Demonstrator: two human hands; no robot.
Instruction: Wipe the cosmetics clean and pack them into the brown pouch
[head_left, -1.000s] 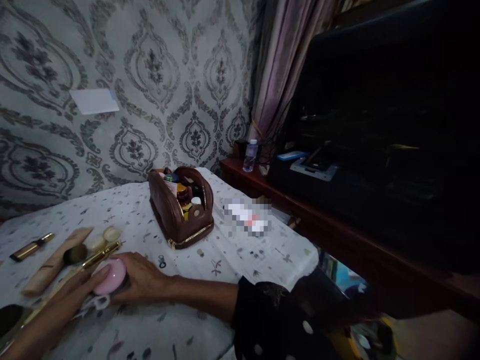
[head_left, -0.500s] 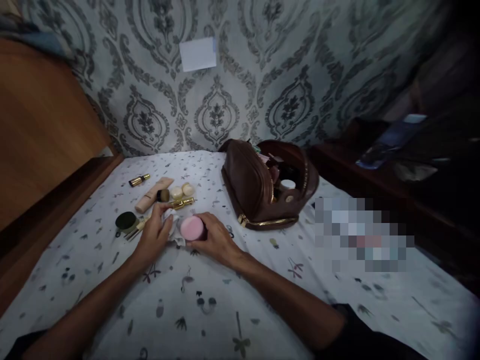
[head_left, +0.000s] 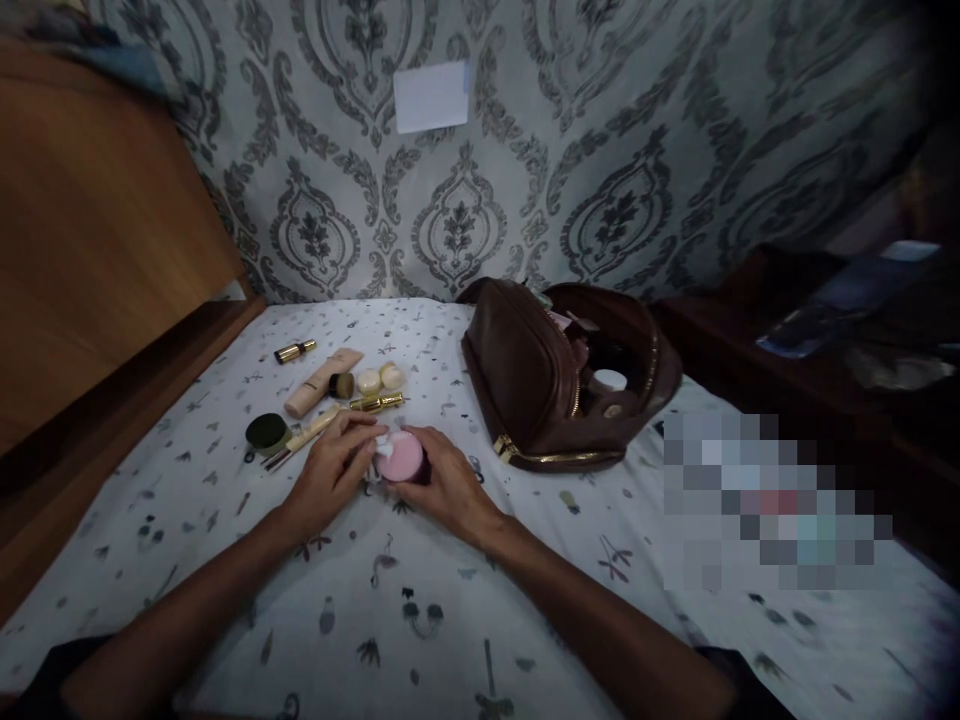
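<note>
My right hand (head_left: 452, 487) is curled round a small round jar with a pink top (head_left: 403, 460), just above the bed sheet. My left hand (head_left: 332, 468) pinches a white tissue (head_left: 383, 444), which touches the left part of the pink top; most of the tissue is hidden by the fingers. Beyond my left hand lie a gold tube (head_left: 376, 402), two small cream-coloured jars (head_left: 369, 381) and a little dark-sided pot (head_left: 341, 386). Makeup brushes (head_left: 304, 437) stick out beside the left hand, next to a round dark green container (head_left: 268, 433).
A brown makeup bag (head_left: 517, 360) stands unzipped at right of centre, with a white-lidded item (head_left: 610, 380) inside. A beige squeeze tube (head_left: 324, 382) and a black-and-gold lipstick (head_left: 295, 351) lie at the back left. A wooden panel (head_left: 112, 190) borders the left; a patterned wall stands behind.
My left hand has moved onto the jar's top, bringing the tissue from beside the jar onto the pink surface. The right hand keeps its hold. The whole view has shifted slightly.
</note>
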